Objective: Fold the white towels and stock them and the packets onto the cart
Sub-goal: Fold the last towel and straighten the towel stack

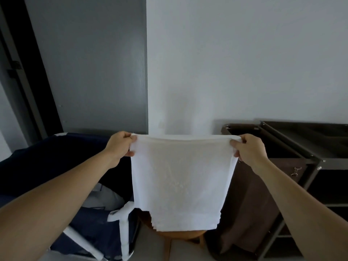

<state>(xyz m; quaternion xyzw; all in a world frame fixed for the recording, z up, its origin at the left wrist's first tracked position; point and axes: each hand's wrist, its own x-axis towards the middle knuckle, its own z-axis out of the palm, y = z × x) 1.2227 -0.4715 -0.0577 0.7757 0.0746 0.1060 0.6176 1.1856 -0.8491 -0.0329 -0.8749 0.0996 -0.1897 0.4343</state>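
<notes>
A white towel (180, 181) hangs doubled in front of me, its folded top edge stretched level between both hands. My left hand (119, 146) pinches the top left corner. My right hand (248, 149) pinches the top right corner. The towel's layered lower edges hang over a wooden stool (178, 235). To the right stands the dark cart (308, 153) with a brown fabric bag (250, 194) on its near side. No packets are in view.
A navy laundry hamper (56, 166) with white frame bars stands at the left, with light cloth inside. A grey door and white wall rise straight ahead. The cart's open shelves sit at the far right.
</notes>
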